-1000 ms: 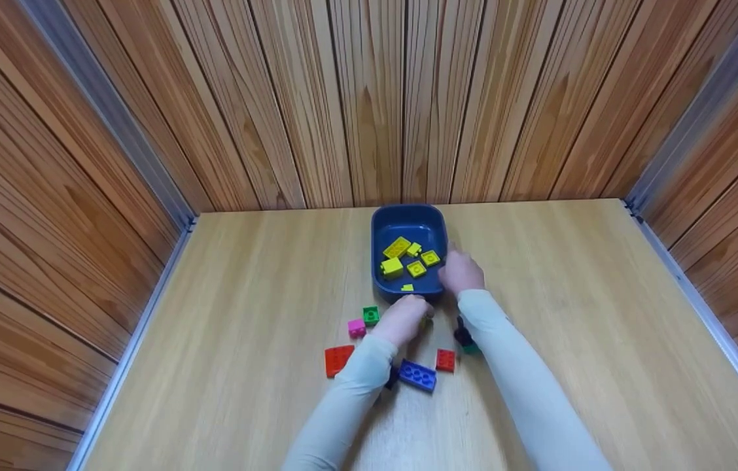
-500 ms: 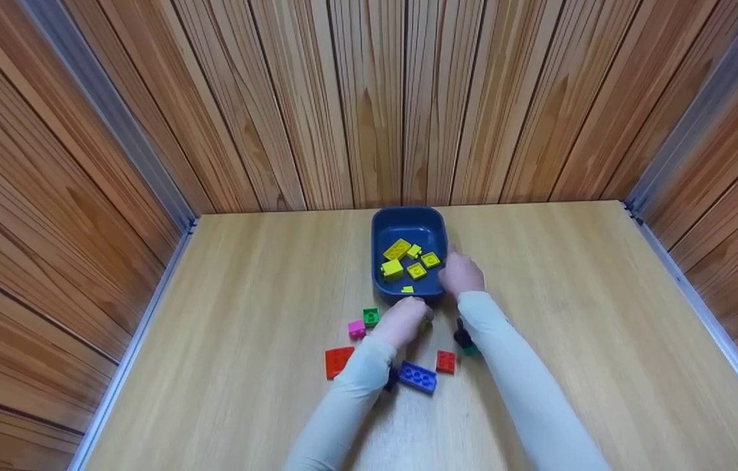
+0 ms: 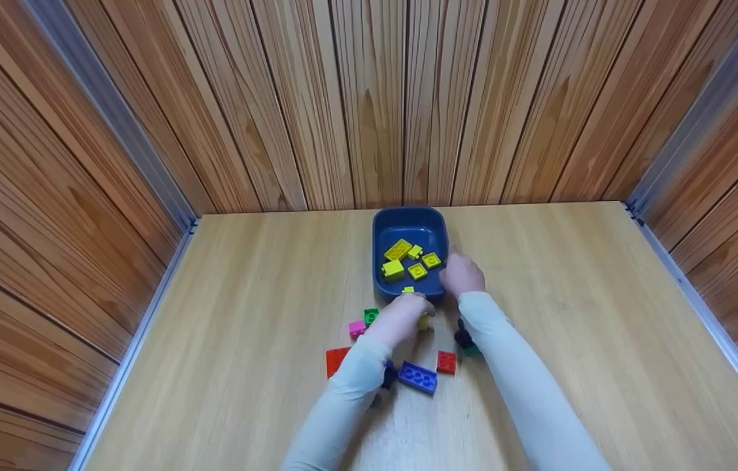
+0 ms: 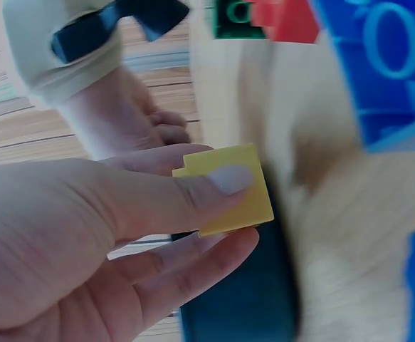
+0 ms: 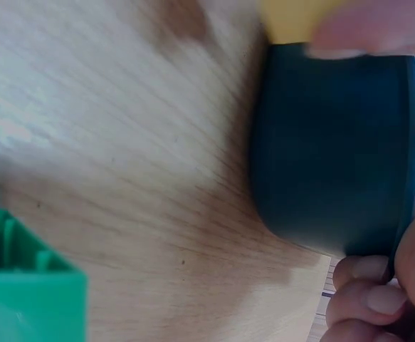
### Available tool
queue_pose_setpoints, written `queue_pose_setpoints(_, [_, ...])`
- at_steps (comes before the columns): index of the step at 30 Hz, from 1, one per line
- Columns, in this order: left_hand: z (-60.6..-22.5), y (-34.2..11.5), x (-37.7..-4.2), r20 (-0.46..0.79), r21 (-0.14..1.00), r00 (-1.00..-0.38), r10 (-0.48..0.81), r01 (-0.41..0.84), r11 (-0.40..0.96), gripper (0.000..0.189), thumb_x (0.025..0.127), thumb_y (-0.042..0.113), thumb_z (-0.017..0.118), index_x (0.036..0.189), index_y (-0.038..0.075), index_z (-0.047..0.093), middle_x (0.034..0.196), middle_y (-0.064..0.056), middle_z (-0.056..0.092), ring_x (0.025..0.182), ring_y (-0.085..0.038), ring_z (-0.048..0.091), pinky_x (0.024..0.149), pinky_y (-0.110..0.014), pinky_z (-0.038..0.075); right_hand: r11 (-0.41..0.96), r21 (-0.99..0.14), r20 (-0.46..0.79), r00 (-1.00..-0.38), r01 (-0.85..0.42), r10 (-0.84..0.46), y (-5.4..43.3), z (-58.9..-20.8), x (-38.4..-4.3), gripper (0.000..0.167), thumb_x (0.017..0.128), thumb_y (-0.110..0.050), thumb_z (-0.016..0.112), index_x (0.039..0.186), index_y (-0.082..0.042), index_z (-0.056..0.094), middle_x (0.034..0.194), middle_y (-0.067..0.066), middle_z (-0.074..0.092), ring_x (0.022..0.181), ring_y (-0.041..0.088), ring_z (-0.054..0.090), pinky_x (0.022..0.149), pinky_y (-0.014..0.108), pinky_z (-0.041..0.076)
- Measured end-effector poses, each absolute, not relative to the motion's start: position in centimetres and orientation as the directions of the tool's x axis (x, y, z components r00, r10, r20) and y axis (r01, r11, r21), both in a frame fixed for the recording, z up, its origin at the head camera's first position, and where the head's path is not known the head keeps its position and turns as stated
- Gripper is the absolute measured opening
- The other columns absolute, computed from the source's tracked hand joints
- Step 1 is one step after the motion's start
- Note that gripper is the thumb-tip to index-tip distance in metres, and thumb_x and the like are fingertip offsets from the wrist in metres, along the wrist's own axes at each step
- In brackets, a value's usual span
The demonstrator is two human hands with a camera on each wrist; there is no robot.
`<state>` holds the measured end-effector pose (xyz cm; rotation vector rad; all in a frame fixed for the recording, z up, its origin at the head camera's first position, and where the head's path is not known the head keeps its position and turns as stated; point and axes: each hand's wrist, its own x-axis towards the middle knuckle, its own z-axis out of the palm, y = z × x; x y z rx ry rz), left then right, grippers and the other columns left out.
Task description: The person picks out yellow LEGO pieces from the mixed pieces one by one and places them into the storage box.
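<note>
One blue tub (image 3: 409,222), five yellow bricks (image 3: 398,249) inside it

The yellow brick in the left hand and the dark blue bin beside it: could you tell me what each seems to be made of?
Yellow brick: most likely moulded plastic, smooth and matte, with crisp edges and one even colour. Dark blue bin: probably plastic too, given its rounded corners, thin uniform wall and slight sheen. The left hand pinches the brick; the right hand holds the bin's rim.

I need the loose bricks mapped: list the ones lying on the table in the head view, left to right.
red plate brick → pink brick → green brick → blue brick → small red brick. The pieces partly hidden by the arms are left out.
</note>
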<state>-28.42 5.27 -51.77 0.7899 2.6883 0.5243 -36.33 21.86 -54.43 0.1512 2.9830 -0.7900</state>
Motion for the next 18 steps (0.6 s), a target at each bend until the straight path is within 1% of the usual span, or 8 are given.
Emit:
queue_pose_setpoints(5, [-50.2, 4.9, -28.7, -0.125, 0.44, -0.806, 0.578, 0.477, 0.761, 0.031, 0.089, 0.004, 0.067, 0.117, 0.016, 0.068, 0.116, 0.002, 0.063, 0.11, -0.014, 0.056, 0.096, -0.03, 0.045, 0.859, -0.501, -0.07, -0.994, 0.107, 0.083, 21.9, -54.5, -36.3, 0.056, 0.094, -0.01, 0.052, 0.144, 0.005, 0.032, 0.105, 0.023, 0.064, 0.08, 0.029, 0.062, 0.075, 0.047, 0.053])
queue_pose_setpoints(7, [-49.4, 4.7, -28.9, -0.108, 0.452, -0.814, 0.571, 0.472, 0.757, 0.031, 0.088, 0.005, 0.067, 0.117, 0.016, 0.068, 0.118, 0.002, 0.062, 0.112, -0.014, 0.055, 0.098, -0.03, 0.044, 0.856, -0.506, -0.071, -0.994, 0.106, 0.081, 21.9, -54.4, -36.3, 0.053, 0.095, -0.01, 0.052, 0.142, 0.005, 0.034, 0.105, 0.023, 0.064, 0.083, 0.03, 0.063, 0.077, 0.047, 0.052])
queue_pose_setpoints(10, [-48.2, 4.3, -29.3, -0.08, 0.452, -0.821, 0.566, 0.476, 0.755, 0.033, 0.088, 0.002, 0.067, 0.118, 0.015, 0.067, 0.122, 0.001, 0.062, 0.114, -0.014, 0.055, 0.099, -0.031, 0.043, 0.86, -0.501, -0.062, -0.995, 0.097, 0.075, 21.8, -54.4, -36.3, 0.051, 0.094, -0.009, 0.052, 0.14, 0.005, 0.036, 0.105, 0.023, 0.064, 0.085, 0.031, 0.063, 0.078, 0.048, 0.053])
queue_pose_setpoints(13, [-47.0, 4.1, -30.0, -0.038, 0.416, -0.818, 0.574, 0.509, 0.753, 0.035, 0.086, 0.001, 0.068, 0.118, 0.016, 0.068, 0.123, 0.0, 0.062, 0.114, -0.015, 0.056, 0.1, -0.031, 0.042, 0.867, -0.49, -0.052, -0.996, 0.088, 0.072, 21.8, -54.4, -36.4, 0.054, 0.093, -0.009, 0.053, 0.142, 0.006, 0.035, 0.103, 0.024, 0.064, 0.083, 0.032, 0.064, 0.075, 0.048, 0.053])
queue_pose_setpoints(18, [-45.6, 3.4, -31.3, 0.017, 0.408, -0.829, 0.559, 0.516, 0.753, 0.034, 0.086, 0.001, 0.07, 0.116, 0.014, 0.07, 0.121, -0.003, 0.064, 0.114, -0.018, 0.057, 0.101, -0.032, 0.042, 0.879, -0.47, -0.043, -0.997, 0.08, 0.068, 21.8, -54.3, -36.3, 0.059, 0.09, -0.008, 0.054, 0.143, 0.008, 0.032, 0.099, 0.024, 0.065, 0.078, 0.031, 0.063, 0.07, 0.048, 0.053])
